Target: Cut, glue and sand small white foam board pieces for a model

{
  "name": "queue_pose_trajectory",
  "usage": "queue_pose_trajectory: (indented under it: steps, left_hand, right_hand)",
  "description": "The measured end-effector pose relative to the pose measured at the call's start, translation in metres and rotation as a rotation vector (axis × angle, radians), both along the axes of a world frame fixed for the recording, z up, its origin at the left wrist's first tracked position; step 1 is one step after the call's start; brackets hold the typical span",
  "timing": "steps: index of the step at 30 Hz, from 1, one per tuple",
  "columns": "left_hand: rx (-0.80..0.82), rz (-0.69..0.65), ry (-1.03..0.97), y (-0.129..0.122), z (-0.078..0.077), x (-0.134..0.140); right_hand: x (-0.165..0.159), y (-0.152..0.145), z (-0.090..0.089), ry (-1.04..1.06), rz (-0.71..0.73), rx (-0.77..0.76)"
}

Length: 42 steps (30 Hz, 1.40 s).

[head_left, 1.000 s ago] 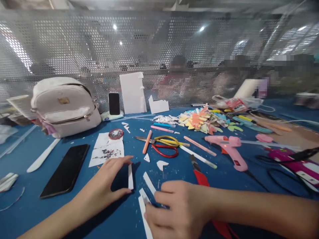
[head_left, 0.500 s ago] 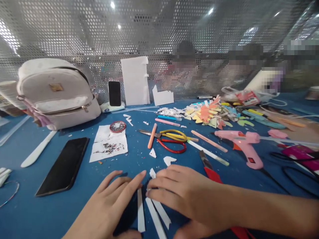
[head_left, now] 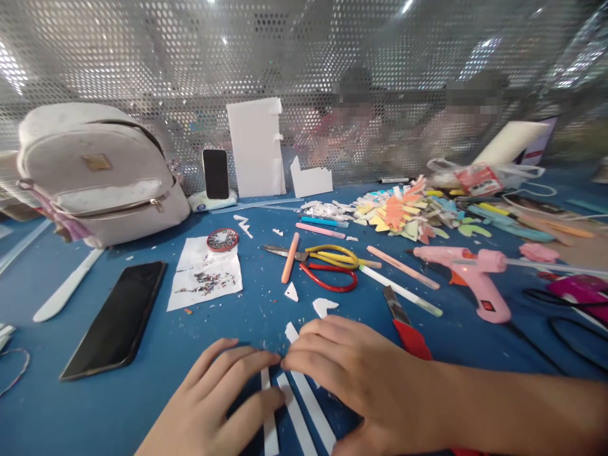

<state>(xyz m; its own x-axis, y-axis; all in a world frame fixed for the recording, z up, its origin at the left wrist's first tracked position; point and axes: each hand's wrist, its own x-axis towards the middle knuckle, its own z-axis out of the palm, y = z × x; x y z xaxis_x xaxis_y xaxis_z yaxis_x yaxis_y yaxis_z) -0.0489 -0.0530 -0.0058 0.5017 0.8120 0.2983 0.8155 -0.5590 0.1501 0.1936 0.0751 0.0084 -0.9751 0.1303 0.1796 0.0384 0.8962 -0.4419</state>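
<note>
My left hand (head_left: 225,396) rests low over the blue table, fingers stretched and thumb apart, its fingertips at a narrow white strip (head_left: 270,418). Opposite it, my right hand (head_left: 349,370) lies palm down with its fingers together and its thumb spread away below. The two index fingertips nearly meet. Two more white strips, a middle one (head_left: 297,415) and a longer right one (head_left: 311,405), lie between the hands; my right fingers partly cover the longer one. Beyond my right hand is a red-handled cutter (head_left: 411,335), partly hidden by the forearm. White scraps (head_left: 325,306) lie just past the fingers.
Scissors (head_left: 327,259) with yellow and red handles lie ahead among coloured sticks. A pink glue gun (head_left: 475,278) lies right, its cord trailing. Paper cutouts (head_left: 399,212) are heaped behind. Left are a phone (head_left: 116,320), a white knife-shaped piece (head_left: 69,285) and a backpack (head_left: 102,174).
My fingertips have come closer together. My left thumb has moved up onto the strips. The right strip has swung closer to line up with the middle one. The view has shifted slightly.
</note>
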Motion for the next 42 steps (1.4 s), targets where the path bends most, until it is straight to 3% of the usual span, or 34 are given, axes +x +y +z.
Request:
queue_pose_trajectory:
  steps: [6, 15, 22, 25, 28, 31, 36, 42]
  left_hand:
    - [-0.097, 0.017, -0.111, 0.011, -0.012, -0.006]
    - [-0.171, 0.018, -0.15, 0.007, 0.017, -0.008]
    - [-0.339, 0.011, -0.244, 0.004, 0.018, -0.023]
    - [-0.387, -0.082, -0.25, 0.007, 0.022, -0.015]
    - [-0.308, -0.126, -0.217, 0.01, 0.026, -0.013]
    - [-0.206, -0.053, -0.166, 0.012, 0.028, -0.026]
    - [-0.282, -0.029, -0.054, 0.011, 0.03, -0.052]
    - [-0.37, -0.057, -0.213, 0.014, 0.033, -0.031]
  right_hand:
    - [-0.004, -0.004, -0.009, 0.076, 0.002, 0.014]
    - [0.006, -0.001, 0.015, 0.042, -0.107, -0.074]
    - [0.012, -0.001, 0.019, -0.042, -0.142, -0.092]
    - [0.012, -0.001, 0.016, -0.056, -0.164, -0.072]
    - [0.01, 0.001, 0.015, -0.088, -0.163, -0.062]
    - [0.007, 0.005, 0.018, -0.136, -0.163, -0.087]
    - [0.007, 0.007, 0.025, -0.159, -0.156, -0.129]
    - [0.015, 0.004, 0.02, -0.139, -0.087, -0.134]
